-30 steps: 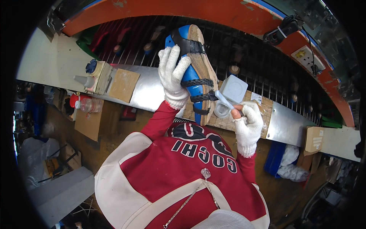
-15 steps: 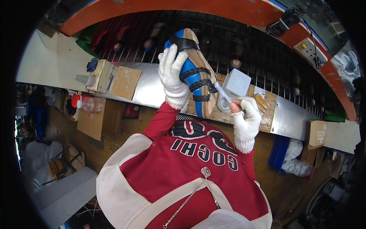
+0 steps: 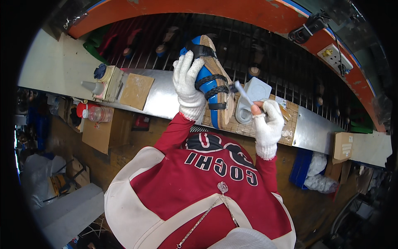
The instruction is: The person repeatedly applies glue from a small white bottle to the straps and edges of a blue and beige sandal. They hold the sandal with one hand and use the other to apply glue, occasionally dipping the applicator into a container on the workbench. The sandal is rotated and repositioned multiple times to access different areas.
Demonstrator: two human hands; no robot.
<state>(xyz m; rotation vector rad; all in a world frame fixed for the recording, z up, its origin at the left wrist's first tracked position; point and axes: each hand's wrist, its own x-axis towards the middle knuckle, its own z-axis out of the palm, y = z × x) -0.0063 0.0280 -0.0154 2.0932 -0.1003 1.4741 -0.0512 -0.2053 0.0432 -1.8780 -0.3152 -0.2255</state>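
My left hand (image 3: 187,85), in a white glove with bare fingertips hidden from sight, is closed around a blue shoe last (image 3: 204,79). Black straps, two of them braided, cross the last, and a tan sandal sole (image 3: 219,68) lies along its right side. In my gloved right hand (image 3: 267,124), thumb and finger pinch the white handle of a small brush (image 3: 244,93). The brush's dark tip is by the braided straps; whether it touches is unclear. Just behind the brush stands a light grey plastic container (image 3: 258,88) with a round opening at its near end.
A brown grid-patterned board (image 3: 292,122) lies on the metal ledge (image 3: 309,124). A dark conveyor rack (image 3: 282,62) carrying more shoes runs behind it under an orange frame (image 3: 199,7). A glue bottle (image 3: 96,86) and a tan square (image 3: 137,89) sit at left.
The brush in my right hand has tilted and shifted slightly, its tip now higher beside the straps. The shoe last has moved down a little with my left hand.
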